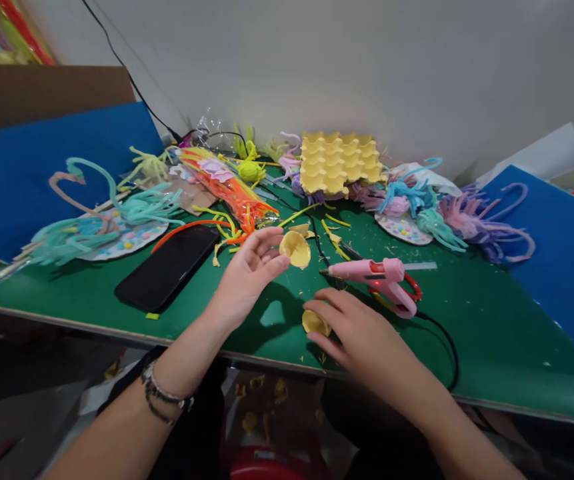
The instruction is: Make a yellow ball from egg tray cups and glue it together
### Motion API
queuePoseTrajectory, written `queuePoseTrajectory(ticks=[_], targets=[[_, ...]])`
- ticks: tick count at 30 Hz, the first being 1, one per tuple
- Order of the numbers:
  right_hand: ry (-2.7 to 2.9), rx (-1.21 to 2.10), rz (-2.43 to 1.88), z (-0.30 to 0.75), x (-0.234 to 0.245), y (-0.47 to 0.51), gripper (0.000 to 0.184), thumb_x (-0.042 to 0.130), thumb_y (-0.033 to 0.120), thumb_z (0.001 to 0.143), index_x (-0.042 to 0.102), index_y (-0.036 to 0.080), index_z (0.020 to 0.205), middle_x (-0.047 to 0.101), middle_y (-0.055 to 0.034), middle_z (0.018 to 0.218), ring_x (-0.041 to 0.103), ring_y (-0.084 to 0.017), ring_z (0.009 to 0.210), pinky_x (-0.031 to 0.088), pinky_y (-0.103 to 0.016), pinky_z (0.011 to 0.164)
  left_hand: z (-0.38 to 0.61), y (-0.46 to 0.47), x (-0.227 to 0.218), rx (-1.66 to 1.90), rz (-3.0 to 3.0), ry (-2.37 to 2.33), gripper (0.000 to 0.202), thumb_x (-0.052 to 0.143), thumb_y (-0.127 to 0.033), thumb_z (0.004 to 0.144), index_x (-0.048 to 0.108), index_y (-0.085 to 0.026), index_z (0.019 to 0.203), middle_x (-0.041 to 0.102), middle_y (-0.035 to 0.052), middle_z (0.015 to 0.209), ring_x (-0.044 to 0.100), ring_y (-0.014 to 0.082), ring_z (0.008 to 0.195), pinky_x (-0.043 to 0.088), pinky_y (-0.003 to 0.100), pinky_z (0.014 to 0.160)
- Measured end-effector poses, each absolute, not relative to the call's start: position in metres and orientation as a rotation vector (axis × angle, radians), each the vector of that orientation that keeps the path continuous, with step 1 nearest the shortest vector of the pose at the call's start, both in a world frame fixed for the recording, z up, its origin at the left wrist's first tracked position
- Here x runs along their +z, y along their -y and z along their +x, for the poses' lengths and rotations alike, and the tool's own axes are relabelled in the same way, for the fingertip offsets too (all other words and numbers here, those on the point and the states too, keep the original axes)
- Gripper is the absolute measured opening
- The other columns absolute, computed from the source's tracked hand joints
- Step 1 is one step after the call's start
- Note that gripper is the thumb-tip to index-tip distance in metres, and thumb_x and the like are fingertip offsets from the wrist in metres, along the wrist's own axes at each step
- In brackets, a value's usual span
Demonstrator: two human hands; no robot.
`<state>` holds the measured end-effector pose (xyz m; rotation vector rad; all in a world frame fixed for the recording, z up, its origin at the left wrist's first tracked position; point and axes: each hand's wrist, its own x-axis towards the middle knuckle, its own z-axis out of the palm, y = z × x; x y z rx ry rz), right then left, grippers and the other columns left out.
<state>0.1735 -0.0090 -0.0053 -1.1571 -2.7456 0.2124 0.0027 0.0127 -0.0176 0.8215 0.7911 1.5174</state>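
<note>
Between the thumb and fingers of my left hand [254,270] is a yellow egg-carton cup [295,250], raised above the green table with its hollow facing me. My right hand [349,327] curls around a second yellow egg-carton cup [315,323] near the table's front edge, thumb on the near side and fingers on the far side. Just beyond my right hand lies a pink glue gun [374,272], nozzle pointing left, with red-handled scissors [413,287] partly hidden under it. Torn yellow carton scraps [301,230] lie behind the left cup.
A black phone [169,267] lies left of my left hand. Behind stand a yellow egg tray [339,163], a bundle of orange pipe cleaners [231,190] and pastel pipe-cleaner swans [117,207]. Blue boards [57,173] flank both sides. The glue gun's black cord [447,333] curves over the front edge.
</note>
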Motion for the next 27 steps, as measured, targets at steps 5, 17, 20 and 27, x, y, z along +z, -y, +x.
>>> queuePoseTrajectory(ticks=[5,17,20,27], targets=[[2.783,0.418,-1.209,0.177,-0.009,0.01,0.016,0.055,0.01,0.078,0.059,0.018,0.091,0.06,-0.0064,0.092,0.057,-0.02,0.088,0.048,-0.033,0.075,0.005,-0.013,-0.019,1.466,0.792,-0.763,0.033,0.076,-0.018,0.057,0.061,-0.02,0.086,0.061,-0.0018,0.087,0.056,0.0095,0.073,0.047,0.019,0.063],[1.997,0.16,-1.079,0.189,0.01,0.01,0.032,0.062,0.027,0.077,0.05,0.025,0.107,0.058,-0.0067,0.105,0.055,-0.021,0.099,0.048,-0.036,0.078,0.023,0.002,-0.018,1.323,0.413,-0.723,0.033,0.072,-0.023,0.066,0.056,-0.017,0.095,0.066,0.0021,0.09,0.062,0.0106,0.076,0.049,0.019,0.064],[1.983,0.082,-1.02,0.186,0.006,0.01,0.033,0.062,0.024,0.077,0.05,0.026,0.107,0.058,-0.0063,0.105,0.055,-0.022,0.101,0.048,-0.038,0.079,0.027,0.006,-0.018,1.3,0.416,-0.699,0.034,0.072,-0.023,0.066,0.055,-0.018,0.095,0.065,0.0019,0.092,0.062,0.0119,0.079,0.049,0.02,0.066],[2.007,0.097,-0.979,0.182,0.003,0.009,0.033,0.062,0.022,0.077,0.051,0.025,0.108,0.057,-0.0061,0.104,0.055,-0.021,0.099,0.05,-0.037,0.08,0.031,0.009,-0.019,1.361,0.552,-0.73,0.047,0.08,-0.025,0.054,0.054,-0.019,0.094,0.059,-0.0012,0.082,0.06,0.0129,0.078,0.049,0.022,0.065]])
